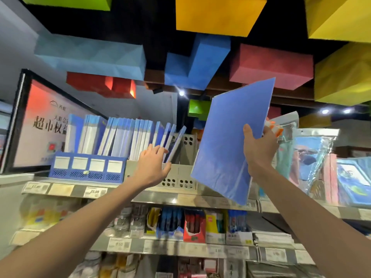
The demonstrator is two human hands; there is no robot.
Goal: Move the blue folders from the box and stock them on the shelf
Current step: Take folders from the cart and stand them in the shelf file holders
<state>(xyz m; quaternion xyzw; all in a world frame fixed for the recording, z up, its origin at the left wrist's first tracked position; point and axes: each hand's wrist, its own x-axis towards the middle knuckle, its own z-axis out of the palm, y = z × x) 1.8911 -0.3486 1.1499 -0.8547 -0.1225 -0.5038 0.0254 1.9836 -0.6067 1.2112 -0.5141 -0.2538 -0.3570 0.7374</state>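
At the shelf point(160, 197), under coloured ceiling blocks point(218, 15), right hand point(259, 151) grips a blue folder point(230, 141) and left hand point(152, 165) presses shelved folders point(124, 137).

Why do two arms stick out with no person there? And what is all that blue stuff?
The camera sits on a person's head, so you see what they see: just their own two arms reaching out in a shop. There is only this one picture. The right hand grips a flat blue plastic folder, held tilted in the air. The left hand touches a thin blue leaning folder with nearly straight fingers. That one leans in a grey plastic rack with round holes. Left of it stands a row of blue and white folders, some in a dark blue plastic rack. Both racks stand on a metal shelf with price labels. I think the held folder is headed for the grey rack.
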